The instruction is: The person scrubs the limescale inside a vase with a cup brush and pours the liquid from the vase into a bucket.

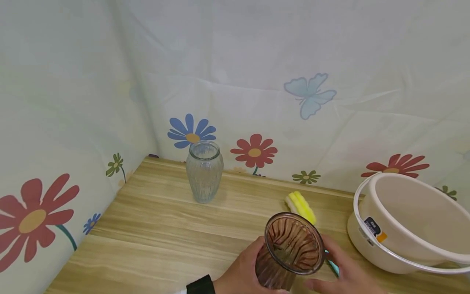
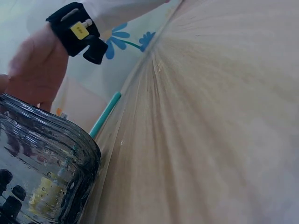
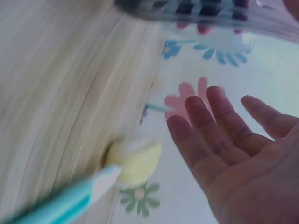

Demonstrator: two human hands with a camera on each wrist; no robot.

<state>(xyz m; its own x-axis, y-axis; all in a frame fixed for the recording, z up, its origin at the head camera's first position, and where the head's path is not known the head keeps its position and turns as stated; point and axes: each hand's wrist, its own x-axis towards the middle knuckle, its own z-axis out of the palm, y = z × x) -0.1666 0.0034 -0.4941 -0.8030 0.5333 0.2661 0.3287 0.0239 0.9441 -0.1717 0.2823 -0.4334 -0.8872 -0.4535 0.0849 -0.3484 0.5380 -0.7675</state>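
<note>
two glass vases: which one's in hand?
The brown ribbed glass vase, gripped by the left hand. The other, the clear glass vase, stands upright on the wood-grain tabletop, no hand on it.

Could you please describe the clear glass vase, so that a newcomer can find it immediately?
Follow the wooden table towards its back edge, beside the flowered cloth. Near there, just below the larger blue flower, the clear vase stands upright. Unlike the brown-tinted vase nearer the camera, its glass is nearly colourless.
</note>
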